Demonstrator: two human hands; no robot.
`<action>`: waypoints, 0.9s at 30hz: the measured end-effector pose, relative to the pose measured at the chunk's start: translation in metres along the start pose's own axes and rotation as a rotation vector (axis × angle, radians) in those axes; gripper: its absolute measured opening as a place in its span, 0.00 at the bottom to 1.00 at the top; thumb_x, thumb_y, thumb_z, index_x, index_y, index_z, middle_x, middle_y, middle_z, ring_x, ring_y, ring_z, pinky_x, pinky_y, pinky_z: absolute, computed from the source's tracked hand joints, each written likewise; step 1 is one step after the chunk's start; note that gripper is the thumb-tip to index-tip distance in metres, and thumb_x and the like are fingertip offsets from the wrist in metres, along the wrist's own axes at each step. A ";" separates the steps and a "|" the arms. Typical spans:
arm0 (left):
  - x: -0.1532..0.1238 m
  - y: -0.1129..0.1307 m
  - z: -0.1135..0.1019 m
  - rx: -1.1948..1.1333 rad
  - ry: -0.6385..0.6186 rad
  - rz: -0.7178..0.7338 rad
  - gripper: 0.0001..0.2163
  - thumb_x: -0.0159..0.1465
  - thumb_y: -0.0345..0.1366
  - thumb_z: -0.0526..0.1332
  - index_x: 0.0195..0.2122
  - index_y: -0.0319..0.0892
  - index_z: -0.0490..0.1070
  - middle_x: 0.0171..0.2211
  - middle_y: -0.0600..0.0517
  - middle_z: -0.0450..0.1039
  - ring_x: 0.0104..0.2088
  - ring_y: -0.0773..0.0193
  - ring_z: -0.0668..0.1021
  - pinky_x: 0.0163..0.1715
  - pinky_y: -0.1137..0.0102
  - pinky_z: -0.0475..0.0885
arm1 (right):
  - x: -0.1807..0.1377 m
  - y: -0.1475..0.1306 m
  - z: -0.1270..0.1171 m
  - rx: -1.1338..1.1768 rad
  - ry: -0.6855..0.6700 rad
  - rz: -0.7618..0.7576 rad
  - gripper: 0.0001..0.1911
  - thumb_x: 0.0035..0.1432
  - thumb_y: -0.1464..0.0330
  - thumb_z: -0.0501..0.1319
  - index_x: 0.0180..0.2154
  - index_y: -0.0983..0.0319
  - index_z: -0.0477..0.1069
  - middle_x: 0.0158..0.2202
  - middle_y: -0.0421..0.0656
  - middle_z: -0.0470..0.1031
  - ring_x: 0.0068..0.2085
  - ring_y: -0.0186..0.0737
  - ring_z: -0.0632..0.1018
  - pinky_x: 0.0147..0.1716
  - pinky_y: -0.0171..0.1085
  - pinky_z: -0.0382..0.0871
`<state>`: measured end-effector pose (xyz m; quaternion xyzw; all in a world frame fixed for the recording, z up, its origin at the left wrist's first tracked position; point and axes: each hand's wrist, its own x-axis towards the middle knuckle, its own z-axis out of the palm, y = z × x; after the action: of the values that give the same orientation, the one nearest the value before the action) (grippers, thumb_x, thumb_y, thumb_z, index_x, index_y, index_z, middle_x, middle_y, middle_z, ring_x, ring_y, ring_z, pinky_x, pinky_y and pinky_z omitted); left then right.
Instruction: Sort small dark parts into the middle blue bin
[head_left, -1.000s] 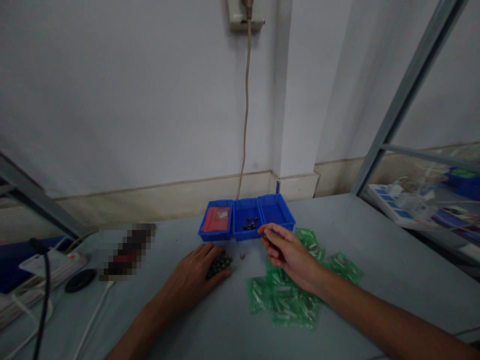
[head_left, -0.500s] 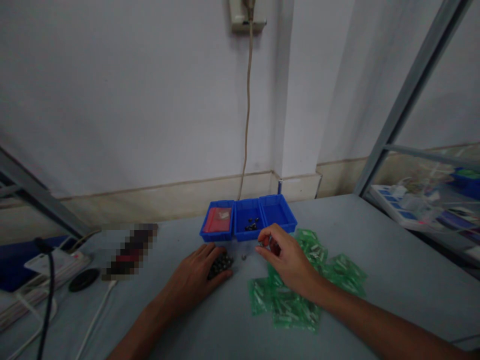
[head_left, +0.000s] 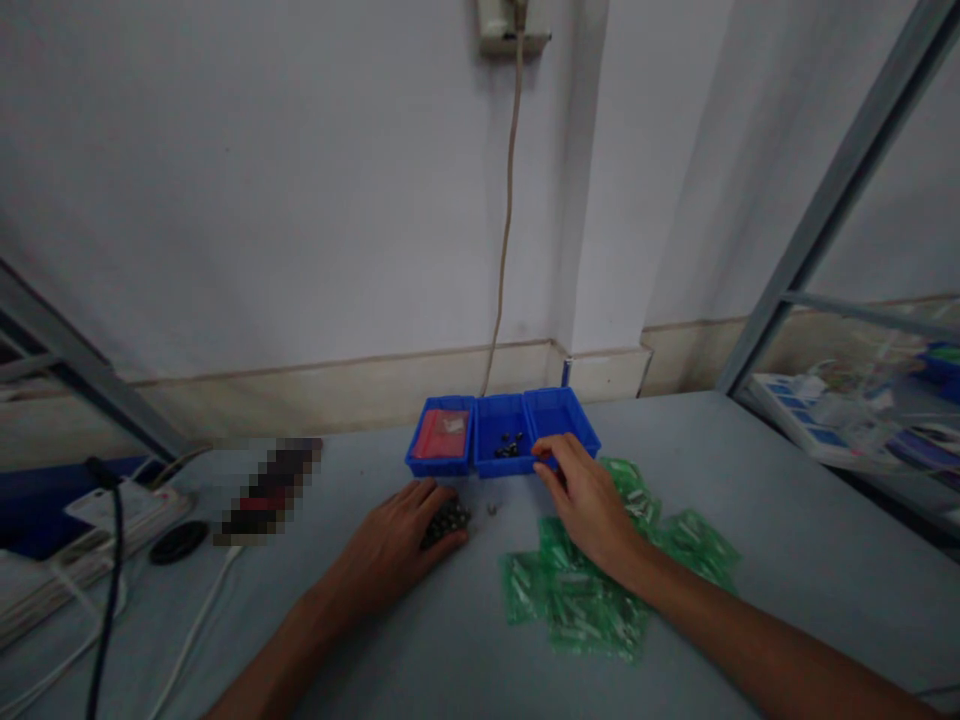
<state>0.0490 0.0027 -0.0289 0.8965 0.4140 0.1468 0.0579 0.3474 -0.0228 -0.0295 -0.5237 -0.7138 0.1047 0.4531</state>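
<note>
Reaching forward since half a second ago, the right hand (head_left: 589,500) has left its raised spot above the grey table top (head_left: 787,520) and come down to the front rim of the right-hand blue plastic bin (head_left: 568,416). Its fingers lie close together and point at that rim, with the tips touching it or just short of it. Whether they pinch anything cannot be told, since the tips are small and dim. The left hand (head_left: 397,548) has stayed where it was. It lies palm down on the table top, fingers loosely bent over the heap of small dark round metal parts (head_left: 448,520), touching the heap's near side without closing on it.

One loose small metal part (head_left: 493,508) lies between the two hands, just beyond the left fingertips. Just left of the right fingertips stands the middle blue plastic bin (head_left: 486,432), holding a few more dark parts. Beyond the left hand stands the left blue plastic bin (head_left: 439,466) with a red flat packet (head_left: 442,436) in it. The three bins stand side by side, touching. Under the right wrist and forearm spreads a pile of green see-through plastic bags (head_left: 585,605). Well to the left of the left hand lie a white power strip (head_left: 120,505) and a black round disc (head_left: 178,542).
</note>
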 end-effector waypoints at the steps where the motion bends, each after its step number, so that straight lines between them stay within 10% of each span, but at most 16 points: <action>1: 0.000 0.000 0.001 -0.004 0.001 0.004 0.17 0.74 0.51 0.64 0.58 0.48 0.74 0.53 0.46 0.79 0.51 0.49 0.82 0.53 0.54 0.79 | -0.001 0.000 0.001 -0.025 -0.017 -0.004 0.12 0.73 0.73 0.58 0.54 0.56 0.73 0.51 0.49 0.77 0.50 0.55 0.80 0.51 0.51 0.74; 27: -0.002 -0.002 0.004 -0.005 0.017 0.045 0.14 0.76 0.49 0.63 0.56 0.48 0.73 0.51 0.48 0.77 0.50 0.50 0.81 0.52 0.56 0.77 | -0.015 -0.013 0.002 -0.225 -0.488 -0.427 0.19 0.76 0.73 0.59 0.64 0.59 0.74 0.58 0.50 0.80 0.58 0.53 0.75 0.60 0.53 0.73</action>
<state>0.0479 0.0022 -0.0338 0.9041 0.3940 0.1567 0.0531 0.3378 -0.0400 -0.0307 -0.3685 -0.9018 0.0502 0.2203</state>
